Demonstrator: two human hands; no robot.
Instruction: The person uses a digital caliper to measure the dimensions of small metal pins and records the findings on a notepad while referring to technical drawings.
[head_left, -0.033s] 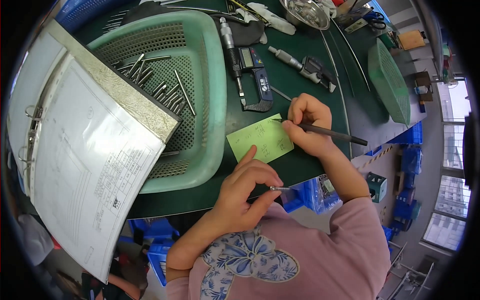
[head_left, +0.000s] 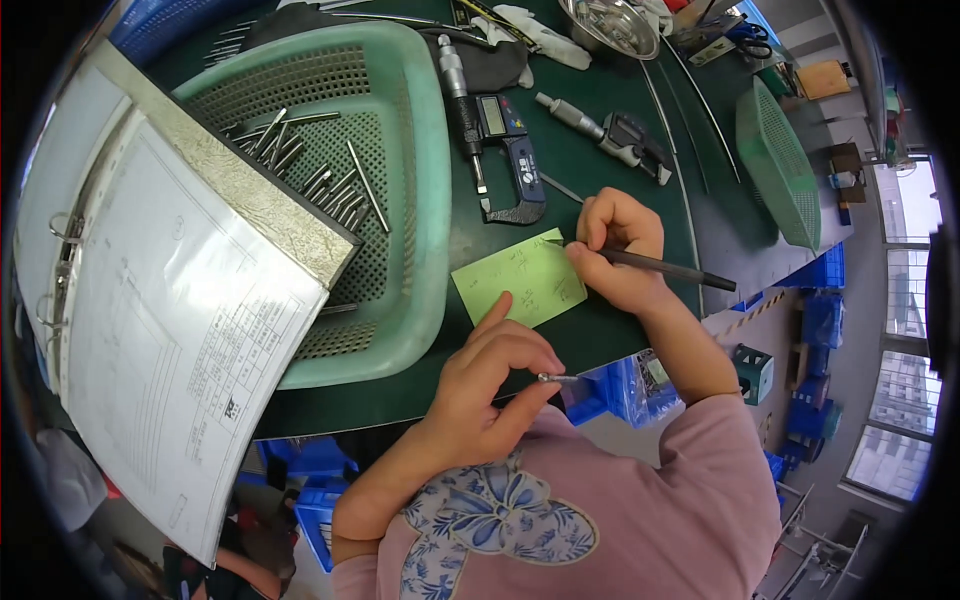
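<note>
My left hand (head_left: 490, 390) pinches a small metal pin (head_left: 556, 378) between thumb and a finger, just past the table's near edge. Its index finger stretches out and presses on a yellow-green paper note (head_left: 500, 275) lying on the table. Dark handwriting shows on the note, too small to read. In my right hand (head_left: 622, 250) is a dark pen (head_left: 685, 272), held in a writing grip at the note's upper right corner. Beyond the note lies a digital micrometer (head_left: 523, 165), and to its right a second micrometer (head_left: 612, 132).
A light green plastic basket (head_left: 428, 200) at the left holds several metal rods (head_left: 368, 185). An open ring binder (head_left: 200, 300) with sleeved drawing sheets leans over it. A metal bowl (head_left: 610, 42), white gloves (head_left: 545, 38) and another green basket (head_left: 775, 165) stand farther off.
</note>
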